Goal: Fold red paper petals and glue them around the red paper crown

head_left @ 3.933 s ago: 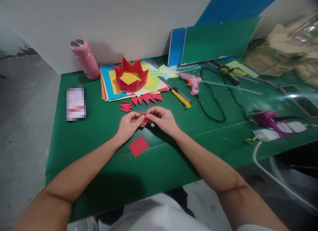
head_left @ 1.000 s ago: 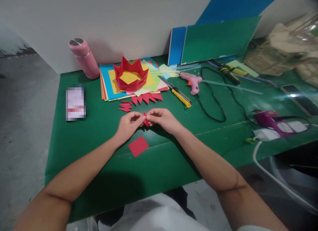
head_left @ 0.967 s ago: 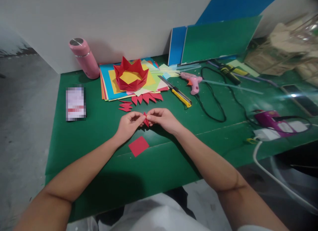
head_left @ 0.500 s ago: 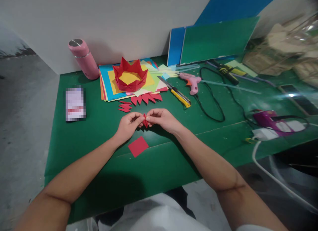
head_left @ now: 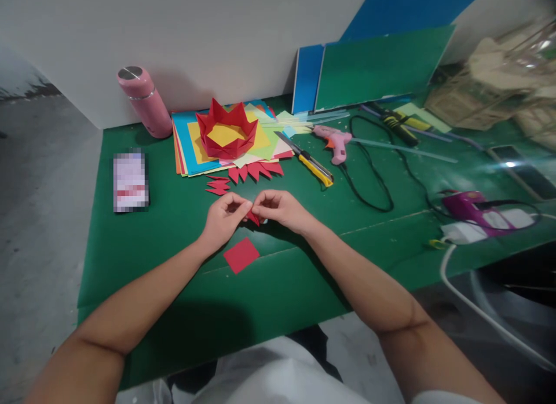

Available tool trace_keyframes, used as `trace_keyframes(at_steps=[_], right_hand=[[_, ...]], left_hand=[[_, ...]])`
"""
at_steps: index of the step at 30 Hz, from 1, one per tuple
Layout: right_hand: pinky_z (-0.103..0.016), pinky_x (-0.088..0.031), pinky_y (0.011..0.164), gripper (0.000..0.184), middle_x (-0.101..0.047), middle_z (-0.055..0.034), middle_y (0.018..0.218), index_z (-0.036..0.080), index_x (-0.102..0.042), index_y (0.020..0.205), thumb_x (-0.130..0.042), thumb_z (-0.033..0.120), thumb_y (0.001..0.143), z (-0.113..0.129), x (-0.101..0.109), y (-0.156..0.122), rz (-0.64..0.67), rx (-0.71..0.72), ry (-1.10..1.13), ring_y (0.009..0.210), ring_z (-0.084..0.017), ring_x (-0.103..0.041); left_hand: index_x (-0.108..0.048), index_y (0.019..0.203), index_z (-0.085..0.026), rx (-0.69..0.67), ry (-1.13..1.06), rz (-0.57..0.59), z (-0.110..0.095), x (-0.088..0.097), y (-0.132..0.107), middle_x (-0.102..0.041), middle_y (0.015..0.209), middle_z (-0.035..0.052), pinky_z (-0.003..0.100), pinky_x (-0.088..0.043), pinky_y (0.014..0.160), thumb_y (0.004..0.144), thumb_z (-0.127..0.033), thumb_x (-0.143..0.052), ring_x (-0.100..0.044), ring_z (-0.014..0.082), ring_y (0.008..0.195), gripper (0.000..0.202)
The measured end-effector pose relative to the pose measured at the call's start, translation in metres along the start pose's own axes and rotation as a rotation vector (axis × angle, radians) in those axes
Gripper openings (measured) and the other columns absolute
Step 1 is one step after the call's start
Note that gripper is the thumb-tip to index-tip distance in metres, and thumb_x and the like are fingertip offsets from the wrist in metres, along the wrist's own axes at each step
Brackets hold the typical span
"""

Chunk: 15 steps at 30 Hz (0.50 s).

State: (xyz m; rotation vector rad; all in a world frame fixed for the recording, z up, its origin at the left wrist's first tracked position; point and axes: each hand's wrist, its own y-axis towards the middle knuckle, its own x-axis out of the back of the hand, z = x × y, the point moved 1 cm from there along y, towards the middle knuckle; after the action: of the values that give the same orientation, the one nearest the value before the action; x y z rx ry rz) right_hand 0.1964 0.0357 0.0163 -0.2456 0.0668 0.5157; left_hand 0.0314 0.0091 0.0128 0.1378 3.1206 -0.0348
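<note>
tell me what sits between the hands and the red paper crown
Head view: a row of folded red points lies between the red paper crown and the left hand and right hand, which pinch a red piece.

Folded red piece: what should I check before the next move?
1. Grip: left hand and right hand both pinch the folded red piece: ok.
2. Creases: cannot tell, fingers cover them.
3. Spare: red square flat on the green mat, untouched: ok.
4. Blade: utility knife apart from both hands: ok.
5. Cord: glue gun cord clear of the hands: ok.
</note>
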Motion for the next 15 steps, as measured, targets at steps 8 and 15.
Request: trace_keyframes(at_steps=[8,15], right_hand=[[-0.022,-0.041,0.054,0.033,-0.062,0.0032,0.061,0.016,-0.060,0.072,-0.078,0.043,0.067,0.0011,-0.0060,-0.0016,0.005,0.029,-0.017,0.053,-0.007,-0.052],[-0.022,-0.039,0.052,0.033,-0.060,0.0036,0.058,0.016,-0.060,0.072,-0.078,0.044,0.067,0.0013,-0.0037,-0.0010,-0.002,0.017,-0.005,0.051,-0.007,-0.050]], left_hand=[[-0.061,0.069,-0.017,0.038,-0.119,-0.002,-0.0005,0.0009,0.0004,-0.063,0.061,-0.0024,0.023,-0.050,0.057,0.067,-0.045,-0.077,-0.058,0.0091,0.054,0.033],[-0.063,0.075,-0.015,0.157,-0.203,0.064,0.0026,0.0014,0.0027,-0.064,0.060,-0.0005,0.024,-0.052,0.057,0.069,-0.049,-0.075,-0.060,0.0103,0.054,0.036]])
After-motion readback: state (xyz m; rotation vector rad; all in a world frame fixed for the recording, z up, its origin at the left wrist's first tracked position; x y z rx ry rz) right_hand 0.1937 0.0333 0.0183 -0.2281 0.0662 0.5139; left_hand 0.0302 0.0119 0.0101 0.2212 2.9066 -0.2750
